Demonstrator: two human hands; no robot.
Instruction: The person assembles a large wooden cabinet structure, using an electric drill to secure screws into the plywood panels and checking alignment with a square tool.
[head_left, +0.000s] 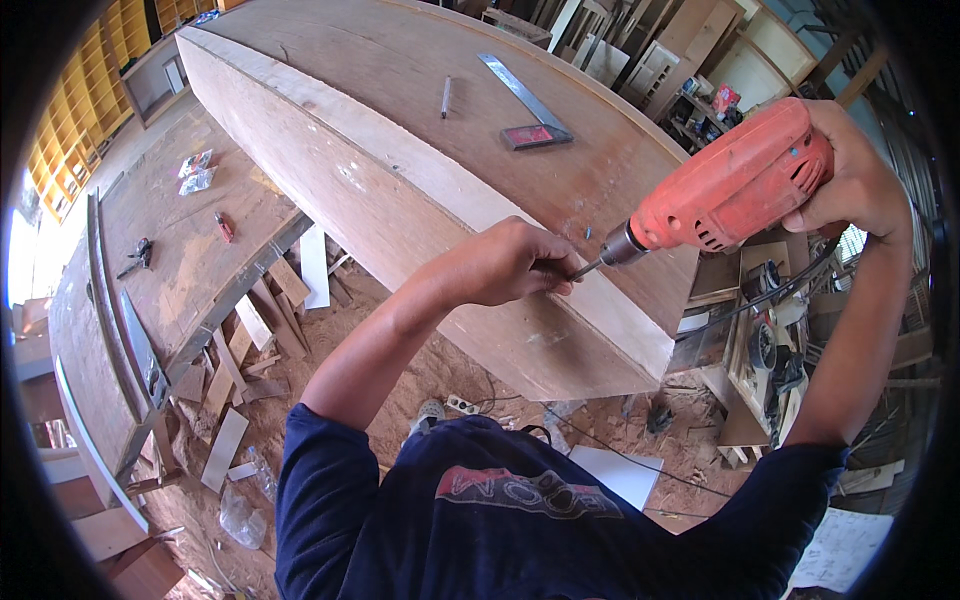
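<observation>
My right hand [862, 185] is wrapped round the rear of a red power drill [730, 185], which points left and slightly down. A thin bit [590, 268] extends from its dark chuck to the fingertips of my left hand [512, 262]. Those fingers are pinched together at the bit's tip, over the pale edge strip of a long wooden panel structure [400, 180]. Whatever they hold is hidden. On the panel's brown face lie a try square [535, 108] with a metal blade and a slim pen-like marker [446, 98].
At left, a lower wooden worktop [180, 240] carries a red-handled screwdriver [224, 228], small plastic packets [197, 172], and a handsaw [140, 340]. Wood offcuts [230, 365] and sawdust cover the floor. A power strip [462, 404] and cables lie near my feet. Cluttered shelving [765, 350] stands at right.
</observation>
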